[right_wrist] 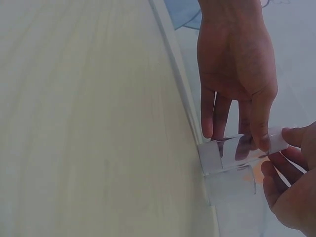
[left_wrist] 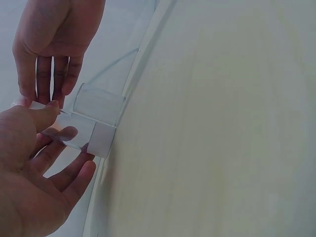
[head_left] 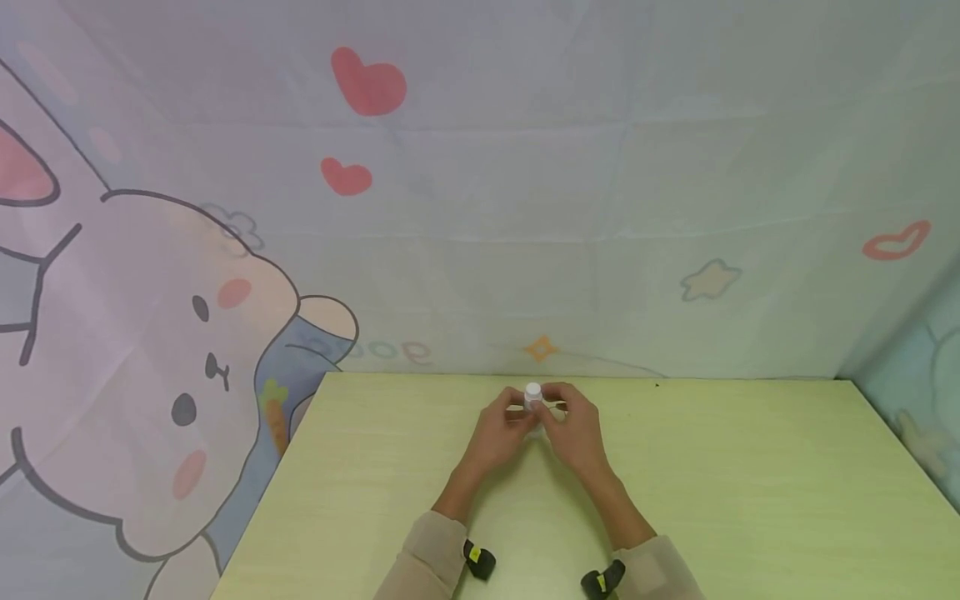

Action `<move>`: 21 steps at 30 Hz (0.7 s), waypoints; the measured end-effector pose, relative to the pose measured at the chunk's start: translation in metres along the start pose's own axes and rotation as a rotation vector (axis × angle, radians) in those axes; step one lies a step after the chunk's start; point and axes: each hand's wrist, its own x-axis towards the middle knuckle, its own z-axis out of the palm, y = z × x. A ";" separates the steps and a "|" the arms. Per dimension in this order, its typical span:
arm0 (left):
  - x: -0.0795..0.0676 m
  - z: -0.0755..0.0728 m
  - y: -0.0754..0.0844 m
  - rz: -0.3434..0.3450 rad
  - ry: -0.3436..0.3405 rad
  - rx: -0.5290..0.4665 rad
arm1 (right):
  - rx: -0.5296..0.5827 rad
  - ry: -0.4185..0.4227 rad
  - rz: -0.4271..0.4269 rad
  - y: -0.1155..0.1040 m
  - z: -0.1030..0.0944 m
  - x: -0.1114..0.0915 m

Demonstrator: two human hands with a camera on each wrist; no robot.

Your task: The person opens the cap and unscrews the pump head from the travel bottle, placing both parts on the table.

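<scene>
A person's two hands met over a small clear bottle (head_left: 533,405) with white ends, which stood on the pale green table (head_left: 750,500) near its far edge, at about 12 o'clock from the sleeves. The left hand (head_left: 497,433) pinched the bottle from 9 o'clock, thumb (left_wrist: 47,114) on top and fingers curled beneath its transparent body (the left wrist view showed this plainly). The right hand (head_left: 573,429) closed on it from 3 o'clock, fingertips (right_wrist: 284,148) gripping near the white cap (head_left: 533,390). In the right wrist view, the bottle's white base (right_wrist: 210,157) rested against the tabletop. Behind the table, at 10 o'clock, hung a cloth printed with a cartoon rabbit (head_left: 150,375) and red hearts (head_left: 367,83).
</scene>
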 end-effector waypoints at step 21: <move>-0.001 -0.009 0.004 0.011 -0.075 0.010 | -0.022 -0.005 0.000 0.001 -0.001 -0.001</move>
